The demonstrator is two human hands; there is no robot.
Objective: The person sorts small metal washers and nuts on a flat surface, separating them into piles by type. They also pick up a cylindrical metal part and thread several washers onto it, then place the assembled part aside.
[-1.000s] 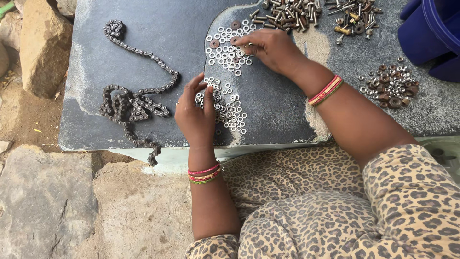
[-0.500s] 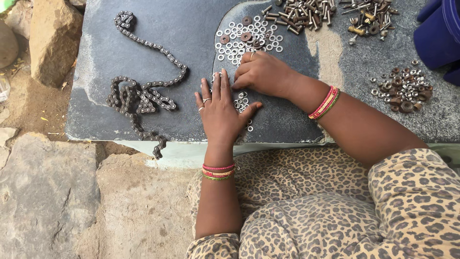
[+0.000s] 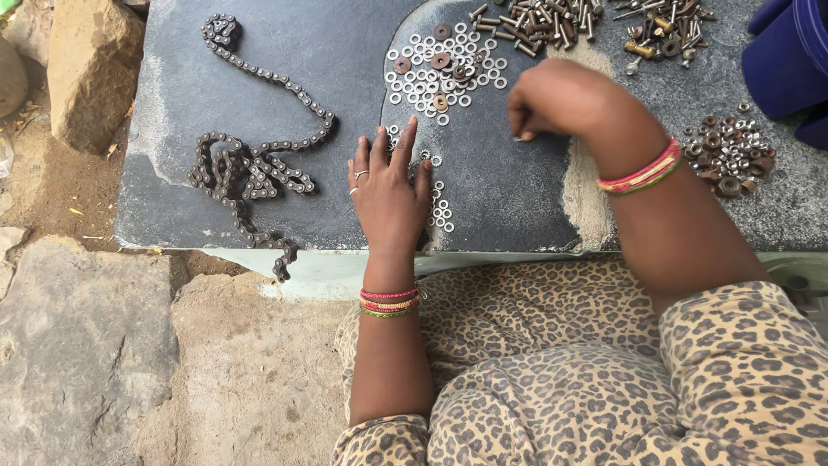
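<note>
My left hand (image 3: 390, 192) lies flat, fingers spread, on a dark stone slab (image 3: 509, 185), covering part of a small group of silver washers (image 3: 442, 210). My right hand (image 3: 552, 99) hovers over the slab with its fingers curled; whether they pinch anything is hidden. A larger heap of silver and rusty washers (image 3: 444, 67) lies just beyond both hands. A dark roller chain (image 3: 254, 177) is coiled on the slab to the left of my left hand.
Bolts and screws (image 3: 535, 19) are piled at the slab's far edge, with more hardware (image 3: 660, 30) beside them. Rusty nuts (image 3: 729, 151) sit at the right. A blue container (image 3: 789, 65) stands at the far right. Rocks (image 3: 90, 73) lie left.
My right hand has lifted off the washers and drawn right, fingers curling. My left hand has flattened on the slab over the near washers.
</note>
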